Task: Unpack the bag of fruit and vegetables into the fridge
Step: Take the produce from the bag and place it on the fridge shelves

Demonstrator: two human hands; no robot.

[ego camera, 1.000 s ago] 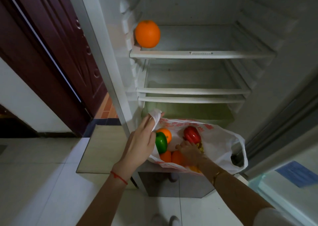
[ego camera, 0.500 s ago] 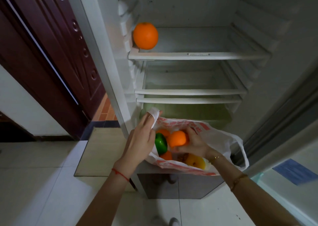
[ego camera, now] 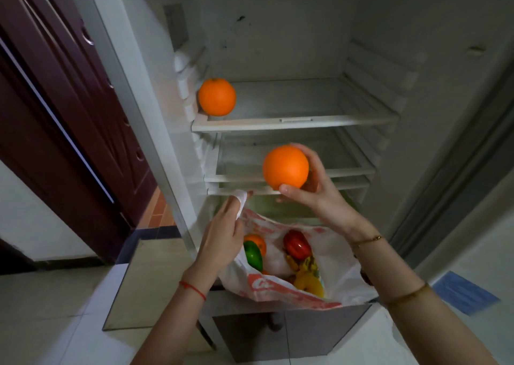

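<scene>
Right hand (ego camera: 311, 195): you grip an orange (ego camera: 286, 167) before the fridge's middle shelf (ego camera: 347, 171) | Left hand (ego camera: 222, 234): you pinch the bag (ego camera: 333, 253) rim | Top shelf (ego camera: 294, 119): second orange (ego camera: 217, 96)

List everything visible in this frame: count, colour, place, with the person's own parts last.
fridge: 1, white, open, ahead
top shelf: 1, white, in the fridge
shelf orange: 1, orange, left end of the top shelf
held orange: 1, orange, in front of the lower shelves
bag: 1, white with red print, open at the fridge's foot
green pepper: 1, green, in the bag
red pepper: 1, red, in the bag
yellow pepper: 1, yellow, in the bag
door: 1, dark red, left
left hand: holds the bag's edge
right hand: fingers grip the held orange
</scene>
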